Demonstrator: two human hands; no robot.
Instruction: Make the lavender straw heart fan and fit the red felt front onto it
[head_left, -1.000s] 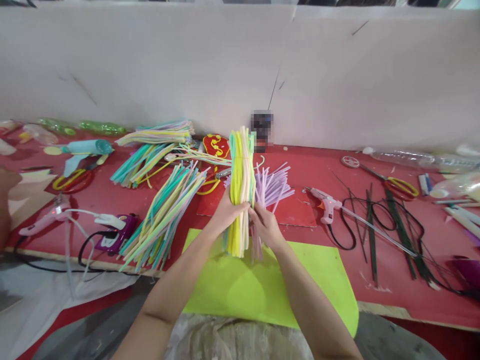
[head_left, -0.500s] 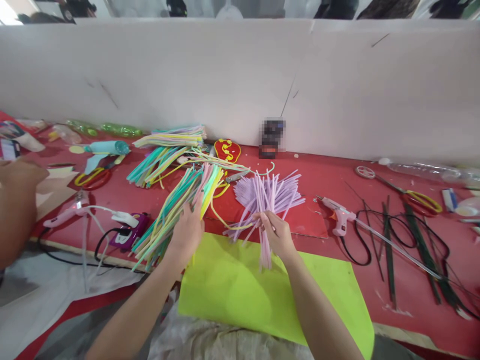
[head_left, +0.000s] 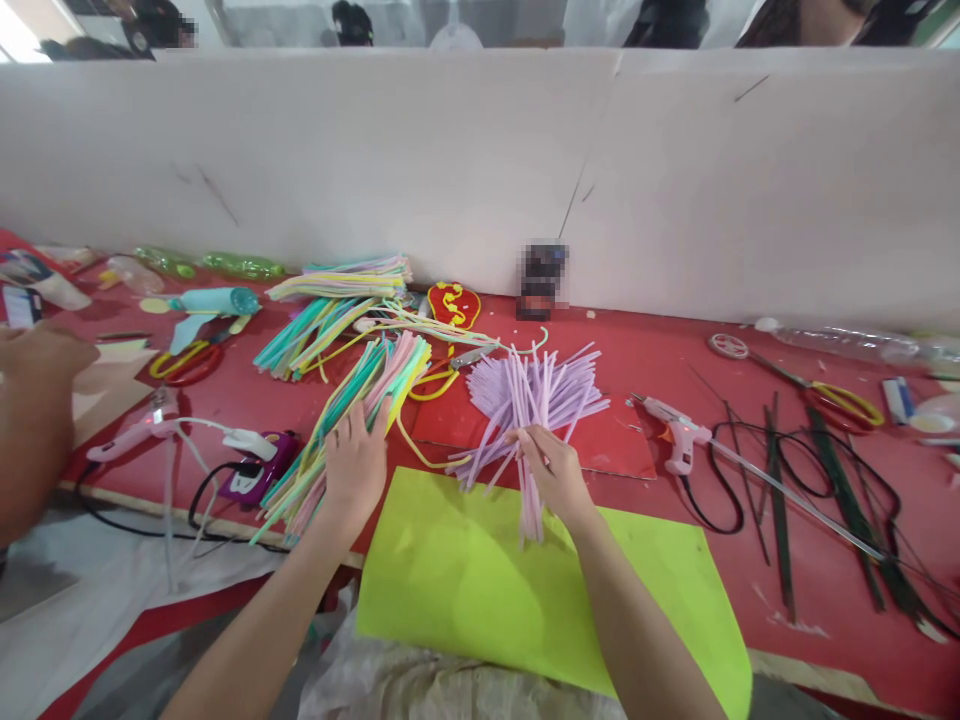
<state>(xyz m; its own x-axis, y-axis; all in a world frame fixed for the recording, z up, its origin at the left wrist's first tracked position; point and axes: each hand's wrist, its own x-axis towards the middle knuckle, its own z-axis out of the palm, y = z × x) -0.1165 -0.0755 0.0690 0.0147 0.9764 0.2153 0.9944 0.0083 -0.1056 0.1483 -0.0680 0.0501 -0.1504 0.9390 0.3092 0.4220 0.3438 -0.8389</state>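
Note:
My left hand (head_left: pixel 355 455) lies over a bundle of multicoloured pipe cleaners (head_left: pixel 405 365) in green, yellow and pink, its fingers curled round the top of them. My right hand (head_left: pixel 553 468) pinches several lilac pipe cleaners (head_left: pixel 531 385) near their middle; their upper ends fan out and the lower ends hang over a lime-green sheet (head_left: pixel 480 570). A loose yellow pipe cleaner (head_left: pixel 420 450) curves from the bundle towards the lilac ones. Two more multicoloured bundles (head_left: pixel 352 275) lie behind my left hand.
To the right are a pink glue gun (head_left: pixel 679 432) with a glue stick, scissors (head_left: pixel 840 400) and dark green stems (head_left: pixel 780 520). On the left sit another glue gun (head_left: pixel 139 425), a purple power socket (head_left: pixel 262 470) and a co-worker's arm (head_left: pixel 34 420). A white partition (head_left: pixel 375 150) stands behind.
My left hand has shifted left and slightly down, and the multicoloured bundle has moved left with it. The loose yellow pipe cleaner has drawn back leftward. My right hand stays in place.

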